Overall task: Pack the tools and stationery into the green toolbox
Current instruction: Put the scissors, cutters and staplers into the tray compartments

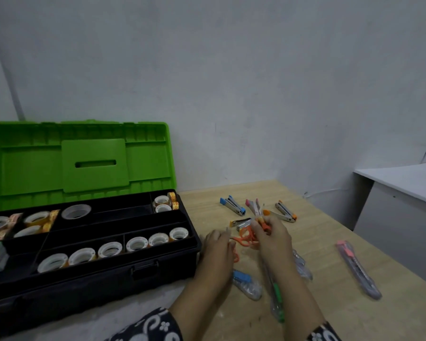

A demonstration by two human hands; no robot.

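The toolbox stands open at the left, green lid up, and its black tray holds several tape rolls. My right hand grips orange-handled scissors just right of the box. My left hand lies over another orange pair, fingers curled near its handles; whether it holds them is unclear. Staplers lie beyond the hands: a blue one, a pink one, an orange one.
On the wooden table lie a pink utility knife, a green knife in a wrapper and a blue wrapped stapler. A white cabinet stands at the right, with a grey wall behind.
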